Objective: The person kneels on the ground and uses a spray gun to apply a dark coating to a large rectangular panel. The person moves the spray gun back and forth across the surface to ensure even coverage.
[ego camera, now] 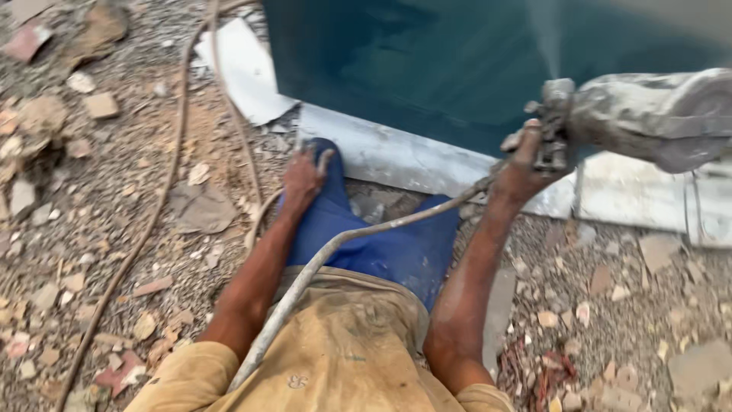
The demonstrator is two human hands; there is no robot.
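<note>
Nearest the viewer: a dust-stained tan cloth shirt [343,343] and blue trousers [381,244] of a crouching person, both forearms reaching forward. A grey, paint-crusted flexible hose [320,259] crosses the shirt diagonally, from the lower left up to the right hand [526,164]. The left hand [303,177] lies palm-down on the left knee, fingers loosely spread, gripping nothing that can be made out. The right hand is closed around the handle of a grey, heavily paint-caked metal spray gun [553,126], held at the upper right of the view, above the ground and close to the wall.

The gun's handle and head stand roughly upright; a thin pale mist [547,38] rises from its top toward the dark teal painted wall surface [427,61]. Its bulky, crusted grey cup [656,114] lies with its long axis horizontal, extending rightward to the frame edge.

Beyond the knees, a pale grey, paint-spattered ledge strip [404,156] runs along the foot of the wall, slanting down to the right. A white torn sheet [244,72] lies at the wall's left corner. To the left, gravel ground littered with broken reddish and buff brick fragments [91,198] is open, crossed by thin brown cords [164,191]; similar rubble lies to the right.
</note>
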